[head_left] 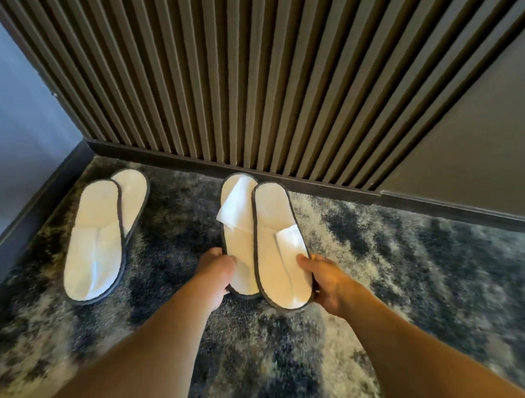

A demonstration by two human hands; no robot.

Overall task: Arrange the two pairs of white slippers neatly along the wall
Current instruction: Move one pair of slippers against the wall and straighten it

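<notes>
We hold the second pair of white slippers (264, 241) over the mottled grey carpet (408, 267), near the dark baseboard (315, 186) of the ribbed wall (250, 79). Our left hand (218, 273) grips the near end of the left slipper (237, 230), its fingers wrapped around the dark-trimmed edge with the thumb on top. Our right hand (325, 282) clasps the near end of the right slipper (280, 246) in the same way, thumb pressed on the white upper, the other fingers hidden beneath the sole. The two slippers overlap along their length, the right one lying partly over the left, and both point toward the wall, their far tips close to the baseboard. Each shows a loose white strap, flattened and turned askew. Whether they touch the carpet we cannot tell. The first pair (103, 236) lies on the carpet well to the left, in the corner where the ribbed wall meets a pale blue wall (17, 119), one slipper stacked partly over the other and slanting slightly to the right.
</notes>
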